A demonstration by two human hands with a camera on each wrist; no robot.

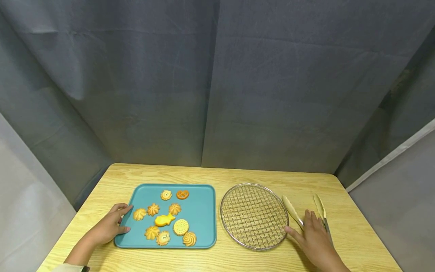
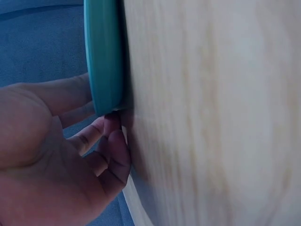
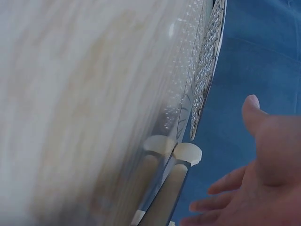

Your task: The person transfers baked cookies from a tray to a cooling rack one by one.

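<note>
Gripping the blue tray [image 1: 200, 211] by its left edge with the left hand [image 1: 108, 226], with thumb and forefinger over the rim and other fingers [image 2: 120, 155] curled beneath. To the right of those fingers, scattered across the tray: ten cookies, including a fish-shaped cookie [image 1: 164, 220] and, farther from the fingers, a pretzel-shaped cookie [image 1: 182, 194]. Holding the right hand [image 1: 316, 240] with fingers extended and thumb set wide apart, just above the tongs [image 1: 290, 208]. Pointing that thumb toward the round wire rack [image 1: 254, 216], just left of its tip. Beneath both hands, a wood-grain counter [image 1: 238, 260]; well beyond the fingers, a grey curtain [image 1: 272, 94].
</note>
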